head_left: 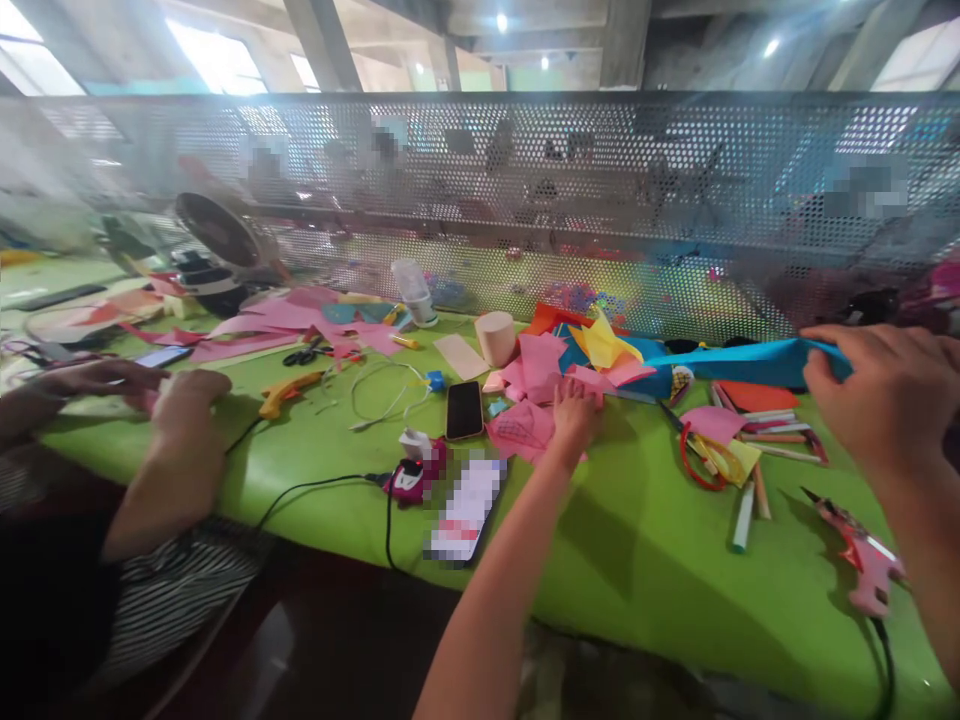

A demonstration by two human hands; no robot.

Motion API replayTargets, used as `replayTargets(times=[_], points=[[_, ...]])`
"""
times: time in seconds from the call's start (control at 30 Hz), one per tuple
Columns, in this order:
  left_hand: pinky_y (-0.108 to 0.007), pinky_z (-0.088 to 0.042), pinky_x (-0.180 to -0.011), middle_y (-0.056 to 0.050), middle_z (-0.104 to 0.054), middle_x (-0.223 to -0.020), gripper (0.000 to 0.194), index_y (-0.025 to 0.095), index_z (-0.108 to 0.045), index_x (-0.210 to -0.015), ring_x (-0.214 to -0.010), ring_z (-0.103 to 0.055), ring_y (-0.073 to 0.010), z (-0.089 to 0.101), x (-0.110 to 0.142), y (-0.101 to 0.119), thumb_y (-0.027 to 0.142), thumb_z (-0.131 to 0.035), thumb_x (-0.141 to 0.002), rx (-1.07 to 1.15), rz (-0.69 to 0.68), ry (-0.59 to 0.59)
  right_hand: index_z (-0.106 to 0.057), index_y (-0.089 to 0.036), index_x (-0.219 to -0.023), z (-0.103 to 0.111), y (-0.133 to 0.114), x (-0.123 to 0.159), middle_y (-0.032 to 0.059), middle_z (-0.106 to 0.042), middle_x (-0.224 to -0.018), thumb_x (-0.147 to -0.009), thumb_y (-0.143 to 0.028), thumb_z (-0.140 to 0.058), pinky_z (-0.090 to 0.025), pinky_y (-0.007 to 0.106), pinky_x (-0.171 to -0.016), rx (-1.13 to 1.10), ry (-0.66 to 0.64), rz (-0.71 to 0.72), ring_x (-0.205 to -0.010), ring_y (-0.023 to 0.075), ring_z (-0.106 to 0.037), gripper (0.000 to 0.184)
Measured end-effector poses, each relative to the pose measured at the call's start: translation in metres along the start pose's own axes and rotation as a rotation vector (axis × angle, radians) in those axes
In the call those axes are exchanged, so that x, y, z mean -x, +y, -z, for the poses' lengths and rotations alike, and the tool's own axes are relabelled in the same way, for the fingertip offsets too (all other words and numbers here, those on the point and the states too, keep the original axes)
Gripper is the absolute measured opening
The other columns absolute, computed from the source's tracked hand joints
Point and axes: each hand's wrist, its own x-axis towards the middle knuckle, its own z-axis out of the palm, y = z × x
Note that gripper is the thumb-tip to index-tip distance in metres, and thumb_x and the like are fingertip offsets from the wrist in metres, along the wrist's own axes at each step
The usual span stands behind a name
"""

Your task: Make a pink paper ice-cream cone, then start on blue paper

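My left hand (576, 412) rests on a pile of pink sheets (538, 362), its fingers stretched out over them. At the right, raised over the table, my right hand (881, 395) pinches the end of a long blue sheet (739, 360), which looks like paper or thin cloth. The sheet stretches left from that hand into the pile, beside a yellow piece (609, 342) and an orange-red one (551, 318). Below the right hand lie red-handled scissors (701, 470), several markers (742, 515) and a pink glue gun (862, 560).
On the green table (637, 570) lie a dark-screened phone (465, 410), a lit phone (469, 510), a power strip (411, 480) and a white cable (375, 385). A co-worker's hands (184, 395) are at the left, near a yellow glue gun (289, 393). A perforated metal screen (480, 200) stands behind.
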Motion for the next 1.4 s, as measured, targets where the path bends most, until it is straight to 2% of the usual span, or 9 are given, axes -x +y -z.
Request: replayTargets(times=[0.2,0.37,0.57,0.63,0.73,0.9,1.1,1.27,1.4], points=[[-0.055,-0.020,-0.131,-0.014,-0.046,-0.165,0.068,0.021,-0.043,-0.157,-0.158,-0.032,-0.0316,0.018,0.057,0.017,0.032,-0.066,-0.094,0.092,-0.051,0.052,-0.077,-0.023,-0.107,0.063,-0.023,0.063,0.0050,-0.079,-0.086,-0.091,-0.031,-0.072,-0.044,0.039,-0.086,-0.138,0.014,0.185,-0.083,0.0257,-0.068,0.019],[-0.055,-0.026,-0.130,-0.011,-0.024,-0.176,0.098,0.029,-0.025,-0.167,-0.162,-0.024,-0.0330,0.020,0.124,0.036,0.035,-0.079,-0.085,0.338,-0.270,0.124,-0.074,-0.025,-0.119,0.103,-0.072,0.105,0.0028,-0.082,-0.097,-0.091,-0.022,-0.076,-0.045,0.042,-0.086,-0.355,-0.123,0.323,-0.084,0.0255,-0.071,0.028],[-0.054,-0.023,-0.131,-0.004,-0.038,-0.170,0.070,0.035,-0.044,-0.159,-0.161,-0.029,-0.0280,0.013,0.187,0.034,0.030,-0.069,-0.094,0.385,-0.532,0.072,-0.070,-0.022,-0.123,0.147,-0.131,0.143,0.0062,-0.081,-0.104,-0.100,-0.016,-0.062,-0.042,0.044,-0.090,-0.629,-0.353,0.312,-0.090,0.0238,-0.072,0.025],[-0.053,-0.025,-0.131,-0.002,-0.051,-0.162,0.051,0.037,-0.056,-0.150,-0.158,-0.036,-0.0263,0.012,0.200,0.026,0.029,-0.061,-0.100,0.399,-0.532,0.042,-0.069,-0.023,-0.125,0.158,-0.137,0.152,0.0064,-0.081,-0.107,-0.101,-0.019,-0.061,-0.043,0.045,-0.091,-0.705,-0.428,0.306,-0.092,0.0244,-0.072,0.026],[-0.051,-0.029,-0.129,-0.003,-0.058,-0.156,0.049,0.035,-0.056,-0.150,-0.151,-0.047,-0.0237,0.011,0.217,0.012,0.023,-0.053,-0.103,0.435,-0.521,-0.002,-0.064,-0.026,-0.135,0.169,-0.130,0.161,0.0078,-0.078,-0.122,-0.099,-0.035,-0.067,-0.047,0.047,-0.095,-0.839,-0.567,0.314,-0.104,0.0278,-0.072,0.038],[-0.049,-0.031,-0.128,-0.004,-0.061,-0.154,0.049,0.031,-0.060,-0.147,-0.149,-0.049,-0.0222,0.014,0.240,-0.008,0.015,-0.050,-0.101,0.472,-0.547,-0.013,-0.054,-0.034,-0.149,0.167,-0.089,0.172,0.0065,-0.072,-0.140,-0.100,-0.035,-0.063,-0.053,0.046,-0.101,-0.925,-0.708,0.167,-0.125,0.0294,-0.068,0.050],[-0.050,-0.036,-0.124,-0.003,-0.066,-0.147,0.051,0.032,-0.064,-0.139,-0.145,-0.054,-0.0215,0.022,0.257,-0.023,0.008,-0.046,-0.098,0.565,-0.544,-0.086,-0.052,-0.034,-0.152,0.130,-0.044,0.200,0.0075,-0.069,-0.145,-0.105,-0.026,-0.048,-0.053,0.046,-0.104,-0.812,-0.867,0.012,-0.129,0.0284,-0.066,0.047],[-0.052,-0.042,-0.118,-0.007,-0.069,-0.142,0.067,0.031,-0.064,-0.141,-0.136,-0.060,-0.0260,0.025,0.261,-0.027,-0.002,-0.052,-0.084,0.455,-0.571,-0.043,-0.043,-0.041,-0.159,0.108,-0.048,0.223,0.0016,-0.047,-0.168,-0.091,-0.010,-0.051,-0.045,0.057,-0.114,-0.788,-1.009,0.172,-0.147,0.0351,-0.051,0.075],[-0.060,-0.034,-0.122,-0.008,-0.055,-0.158,0.073,0.039,-0.062,-0.146,-0.145,-0.050,-0.0318,0.026,0.262,-0.027,-0.001,-0.055,-0.085,0.275,-0.573,-0.097,-0.036,-0.042,-0.162,0.104,-0.057,0.235,0.0005,-0.031,-0.175,-0.078,-0.008,-0.061,-0.038,0.061,-0.122,-0.855,-1.153,0.241,-0.156,0.0359,-0.039,0.094]])
